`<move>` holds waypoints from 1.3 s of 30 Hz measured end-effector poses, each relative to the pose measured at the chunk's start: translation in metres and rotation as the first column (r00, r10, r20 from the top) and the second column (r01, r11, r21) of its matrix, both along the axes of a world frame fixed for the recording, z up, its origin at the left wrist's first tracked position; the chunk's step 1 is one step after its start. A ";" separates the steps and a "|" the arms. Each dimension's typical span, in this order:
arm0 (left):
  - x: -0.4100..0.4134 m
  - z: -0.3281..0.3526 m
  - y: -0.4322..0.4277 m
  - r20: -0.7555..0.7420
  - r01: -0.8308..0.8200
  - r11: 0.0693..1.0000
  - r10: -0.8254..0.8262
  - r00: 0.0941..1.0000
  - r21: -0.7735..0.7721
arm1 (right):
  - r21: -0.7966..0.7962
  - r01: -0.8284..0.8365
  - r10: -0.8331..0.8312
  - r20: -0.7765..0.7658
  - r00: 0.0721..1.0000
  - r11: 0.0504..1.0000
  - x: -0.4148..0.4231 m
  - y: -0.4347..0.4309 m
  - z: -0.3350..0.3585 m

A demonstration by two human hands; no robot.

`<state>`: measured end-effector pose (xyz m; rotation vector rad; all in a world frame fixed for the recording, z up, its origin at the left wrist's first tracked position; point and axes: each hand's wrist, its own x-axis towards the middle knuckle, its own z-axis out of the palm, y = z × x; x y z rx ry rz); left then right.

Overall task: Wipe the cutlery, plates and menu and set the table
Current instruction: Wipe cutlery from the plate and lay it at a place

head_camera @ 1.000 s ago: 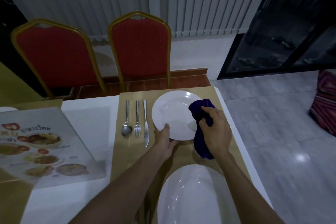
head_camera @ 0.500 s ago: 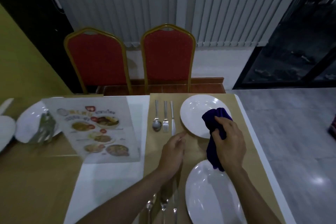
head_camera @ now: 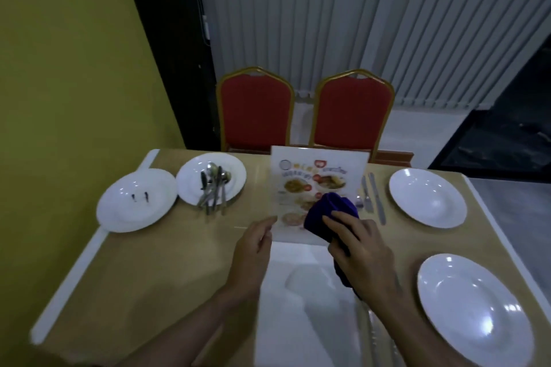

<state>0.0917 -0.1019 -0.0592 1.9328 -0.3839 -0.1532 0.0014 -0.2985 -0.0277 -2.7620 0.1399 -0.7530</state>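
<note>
table [head_camera: 167, 262] tan-topped, white strip down the middle | left end: bare plate [head_camera: 119, 214] beside cutlery-laden plate [head_camera: 190, 188] | middle: menu [head_camera: 319, 179] | right: far plate [head_camera: 428, 198], cutlery set [head_camera: 372, 197] just left of it; near plate [head_camera: 474, 307]

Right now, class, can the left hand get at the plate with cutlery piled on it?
Probably yes. The left hand sits by the menu's near corner, and only bare table lies between it and that plate.

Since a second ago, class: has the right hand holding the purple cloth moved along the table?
Yes. The right hand and its cloth left the far plate and went leftward, past the cutlery, onto the menu.
</note>
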 end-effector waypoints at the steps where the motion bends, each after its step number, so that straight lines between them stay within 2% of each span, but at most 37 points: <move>1: 0.007 -0.001 0.023 -0.028 -0.012 1.000 0.012 1.000 0.010 | -0.018 0.000 0.000 0.006 1.000 1.000 0.007 0.025 0.001; 6: 0.035 0.003 0.128 -0.111 -0.027 0.997 0.035 0.993 0.075 | -0.003 -0.009 0.009 -0.010 1.000 1.000 0.044 0.130 0.010; 11: 0.071 0.004 0.183 -0.197 -0.077 0.993 0.093 0.976 0.089 | 0.036 0.006 -0.003 -0.092 0.996 0.999 0.076 0.186 0.016; 17: 0.123 -0.016 0.182 -0.310 -0.197 0.969 0.234 0.922 0.148 | 0.101 0.049 -0.034 -0.148 0.988 0.994 0.121 0.205 0.004; 20: 0.155 -0.030 0.167 -0.356 -0.252 0.938 0.326 0.876 0.239 | 0.135 0.080 -0.056 -0.173 0.983 0.988 0.150 0.200 -0.012; 23: 0.188 -0.050 0.148 -0.454 -0.335 0.893 0.443 0.774 0.300 | 0.171 0.077 -0.044 -0.190 0.981 0.982 0.177 0.190 -0.032; 25: 0.207 -0.063 0.136 -0.609 -0.420 0.880 0.462 0.645 0.223 | 0.200 0.070 -0.033 -0.186 0.982 0.977 0.194 0.183 -0.046; 27: 0.220 -0.072 0.125 -0.761 -0.483 0.867 0.392 0.517 0.118 | 0.224 0.070 -0.028 -0.185 0.982 0.972 0.210 0.177 -0.060; 29: 0.226 -0.081 0.117 -0.858 -0.506 0.862 0.279 0.431 0.026 | 0.245 0.088 -0.045 -0.175 0.983 0.965 0.222 0.173 -0.071; 32: 0.234 -0.094 0.112 -0.915 -0.556 0.824 0.135 0.379 -0.108 | 0.261 0.100 -0.061 -0.151 0.987 0.960 0.233 0.170 -0.083; 35: 0.239 -0.106 0.110 -0.921 -0.638 0.746 0.093 0.379 -0.188 | 0.266 0.099 -0.059 -0.154 0.986 0.959 0.238 0.170 -0.091; 39: 0.230 -0.111 0.114 -0.884 -0.600 0.796 0.227 0.408 -0.073 | 0.264 0.118 -0.076 -0.164 0.983 0.957 0.229 0.175 -0.098</move>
